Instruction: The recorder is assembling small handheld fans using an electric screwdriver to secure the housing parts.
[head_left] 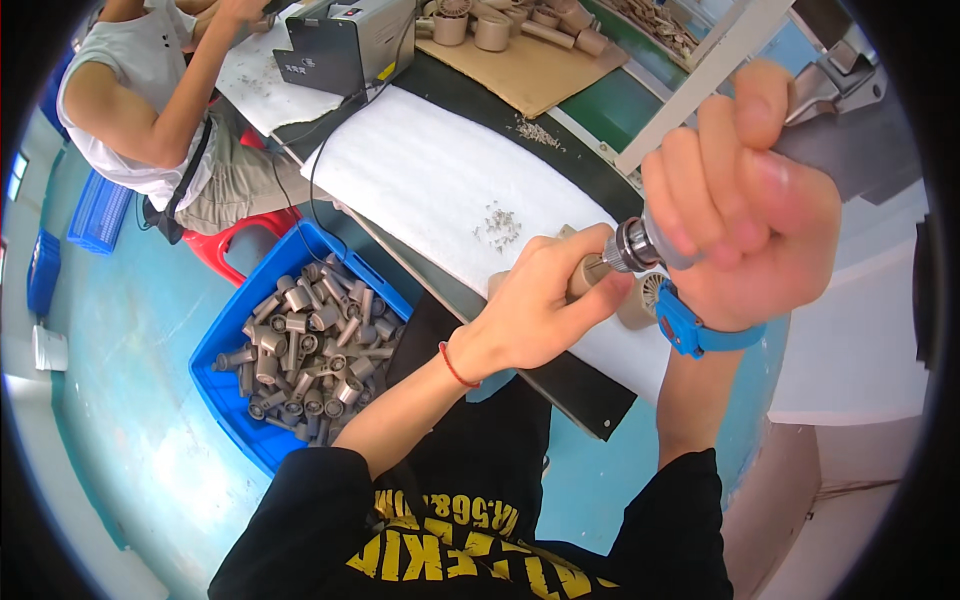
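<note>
Overhead, the tabletop point(560, 380) runs diagonally from upper left to lower right, its dark near edge ending just beside the person's lap. A white foam pad point(420, 170) covers most of it, with open room across its middle apart from a small scatter of shavings point(497, 225). Below the edge, on the pale blue floor point(130, 400), sits a blue bin point(240, 420) full of grey plastic parts point(310, 340), close to the left forearm. Further up, another person point(150, 100) sits on a red stool point(235, 240), well apart.

The right hand point(745, 200) is closed in a fist around a grey power tool point(850, 130), whose long axis slopes from upper right down to lower left, its metal tip point(632, 246) pointing at the left hand. The left hand point(545, 300) has its fingers wrapped around a tan plastic part point(583, 275), held over the pad's near edge, touching the tool tip.
</note>
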